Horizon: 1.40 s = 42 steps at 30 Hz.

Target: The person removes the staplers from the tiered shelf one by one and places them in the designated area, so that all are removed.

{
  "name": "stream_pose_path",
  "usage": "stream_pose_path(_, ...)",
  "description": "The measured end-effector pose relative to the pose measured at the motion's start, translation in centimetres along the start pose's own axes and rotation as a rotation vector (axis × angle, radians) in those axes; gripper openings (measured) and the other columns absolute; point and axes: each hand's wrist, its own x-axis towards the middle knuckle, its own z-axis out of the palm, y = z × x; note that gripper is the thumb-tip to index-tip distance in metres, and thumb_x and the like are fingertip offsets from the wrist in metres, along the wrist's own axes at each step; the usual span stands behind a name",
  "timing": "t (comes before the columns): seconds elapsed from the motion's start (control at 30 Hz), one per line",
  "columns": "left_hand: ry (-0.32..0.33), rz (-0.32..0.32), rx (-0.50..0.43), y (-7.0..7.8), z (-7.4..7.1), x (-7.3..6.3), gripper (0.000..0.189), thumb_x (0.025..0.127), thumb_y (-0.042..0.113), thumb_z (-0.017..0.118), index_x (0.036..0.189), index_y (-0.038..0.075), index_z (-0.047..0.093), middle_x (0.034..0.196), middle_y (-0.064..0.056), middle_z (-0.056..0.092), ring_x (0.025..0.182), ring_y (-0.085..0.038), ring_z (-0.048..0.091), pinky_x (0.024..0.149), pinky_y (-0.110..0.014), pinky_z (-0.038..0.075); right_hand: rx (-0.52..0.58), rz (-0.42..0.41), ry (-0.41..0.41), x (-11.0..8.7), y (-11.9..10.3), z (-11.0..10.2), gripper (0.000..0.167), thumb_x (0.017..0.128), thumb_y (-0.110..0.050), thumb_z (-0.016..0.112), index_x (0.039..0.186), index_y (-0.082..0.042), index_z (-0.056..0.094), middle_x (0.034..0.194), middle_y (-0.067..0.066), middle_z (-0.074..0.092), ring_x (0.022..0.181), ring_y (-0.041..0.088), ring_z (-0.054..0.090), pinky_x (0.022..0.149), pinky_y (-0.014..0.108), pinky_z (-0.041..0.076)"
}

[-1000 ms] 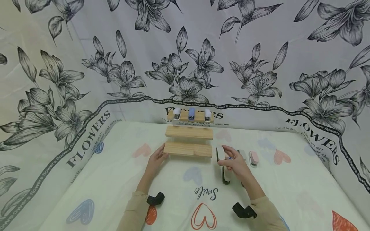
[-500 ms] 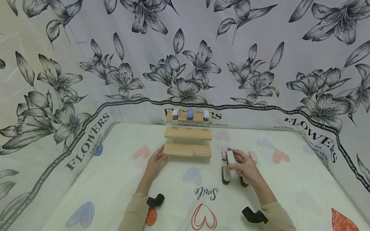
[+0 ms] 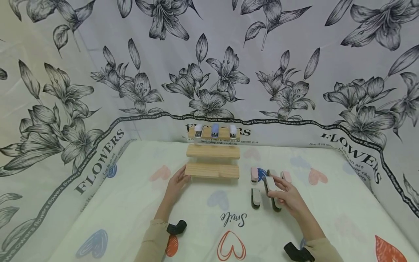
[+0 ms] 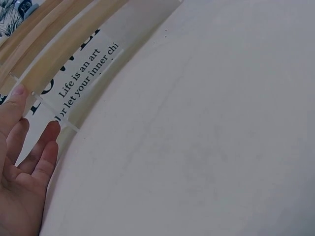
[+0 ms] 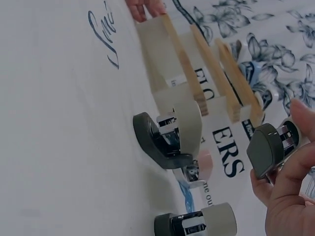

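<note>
My right hand [image 3: 291, 198] pinches a pale stapler with a dark base [image 3: 270, 185] above the group of staplers to the right of the rack. In the right wrist view its dark underside [image 5: 264, 150] faces the camera, between thumb and fingers. My left hand [image 3: 177, 181] holds the left end of the lowest plank of a three-tier wooden rack [image 3: 212, 171]. The left wrist view shows the thumb on the plank's edge [image 4: 49, 64], with the other fingers bent by the clear side support. On the top tier stand a white stapler [image 3: 198, 130], a blue one [image 3: 215, 130] and another white one [image 3: 233, 131].
Below the held stapler and around it stand a pink stapler [image 3: 254, 174], a grey one [image 3: 256, 198], another pink one [image 3: 286, 177] and further dark-based ones [image 3: 276, 208]. A heart-printed cloth [image 3: 196, 225] covers the table; a flower-printed curtain [image 3: 288, 72] hangs behind.
My right hand has carried the pale stapler from beside the rack's lowest tier to the right and nearer to me. My left hand has stayed at the rack's end.
</note>
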Motion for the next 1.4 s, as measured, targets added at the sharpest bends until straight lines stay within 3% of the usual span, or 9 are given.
stream_pose_path(0.63,-0.004,0.020,-0.010,-0.6,-0.1,0.3,0.054,0.090,0.017,0.057,0.137,0.006,0.035,0.137,-0.010,0.036,0.118,-0.029,0.041,0.097,-0.036,0.033,-0.039,0.046,0.076,-2.4,0.9,-3.9,0.074,0.077,0.007,0.062,0.139,0.003,0.021,0.144,0.026,0.004,0.047,0.005,0.028,0.042,0.017,0.027)
stream_pose_path(0.93,0.036,0.028,0.003,-2.8,-0.3,1.1,0.057,0.086,0.026,0.060,0.136,0.010,0.038,0.135,-0.007,0.039,0.117,-0.028,0.043,0.096,-0.036,0.035,-0.027,0.051,0.051,-3.3,1.7,-5.8,0.071,0.081,0.007,0.058,0.139,0.003,0.018,0.143,0.027,-0.004,0.047,0.003,0.030,0.041,0.015,0.029)
stream_pose_path(1.17,0.025,0.038,-0.009,-3.0,-0.3,1.2,0.057,0.087,0.027,0.060,0.136,0.010,0.038,0.136,-0.007,0.039,0.117,-0.027,0.042,0.096,-0.035,0.035,0.014,0.060,0.038,-3.5,2.9,-6.9,0.055,0.082,0.006,0.057,0.128,-0.014,0.036,0.144,0.022,-0.005,0.047,0.002,0.030,0.042,0.014,0.031)
stream_pose_path(1.4,0.037,0.029,-0.018,-3.0,-0.3,1.2,0.056,0.086,0.026,0.060,0.136,0.012,0.039,0.135,-0.004,0.041,0.116,-0.024,0.045,0.094,-0.031,0.037,0.064,0.053,0.016,-3.4,3.7,-7.4,0.050,0.083,0.008,0.055,0.124,-0.016,0.039,0.144,0.021,-0.007,0.048,0.002,0.029,0.042,0.014,0.029)
